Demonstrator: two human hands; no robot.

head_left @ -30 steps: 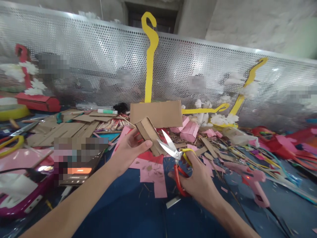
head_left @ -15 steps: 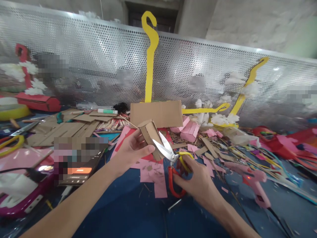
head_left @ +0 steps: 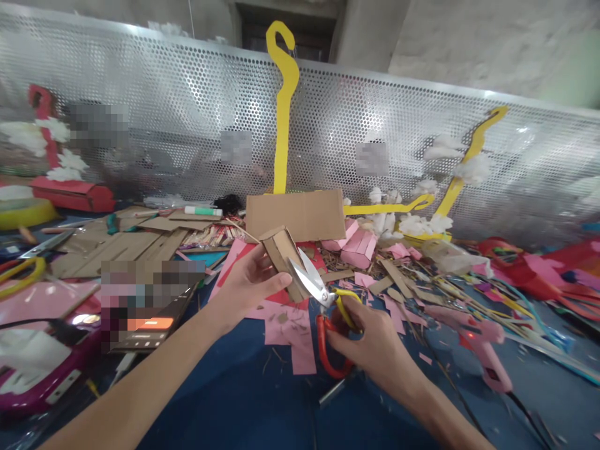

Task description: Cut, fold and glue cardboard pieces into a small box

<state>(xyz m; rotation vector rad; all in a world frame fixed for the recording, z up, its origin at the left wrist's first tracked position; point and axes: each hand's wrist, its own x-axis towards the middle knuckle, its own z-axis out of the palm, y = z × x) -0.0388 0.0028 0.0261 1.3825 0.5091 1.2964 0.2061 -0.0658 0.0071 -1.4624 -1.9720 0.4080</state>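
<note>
While a folded cardboard piece (head_left: 280,247) tilts above the middle of the counter (head_left: 234,406), the fingers of your left hand (head_left: 246,284) are closed around its left side, the thumb laid across the lower part of its face. The fingers of your right hand (head_left: 368,331) are wrapped around the handles of a pair of scissors (head_left: 324,296), one handle yellow and the other red. The blades stand parted at the piece's right edge, one of them overlapping its face; you cannot tell from this angle whether metal touches cardboard. Pink paper (head_left: 302,344) lies on the dark blue surface between your hands, and a narrow grey strip (head_left: 334,390) rests below the red handle.

Just beyond the piece, a brown cardboard panel (head_left: 296,215) stands on edge, and a yellow hook-topped strip (head_left: 281,137) rises behind it. To its right sit pink paper boxes (head_left: 359,247) and loose cardboard strips (head_left: 397,279). A pink glue gun (head_left: 482,344), its small red light glowing, lies to the right of your right hand. On your left are flat cardboard sheets (head_left: 126,250), a white-and-green tube (head_left: 204,211) and a phone (head_left: 157,323) with its screen partly pixelated. Farther off, a red box (head_left: 72,194) holds the far left, and a perforated metal panel (head_left: 187,112) spans the rear.
</note>
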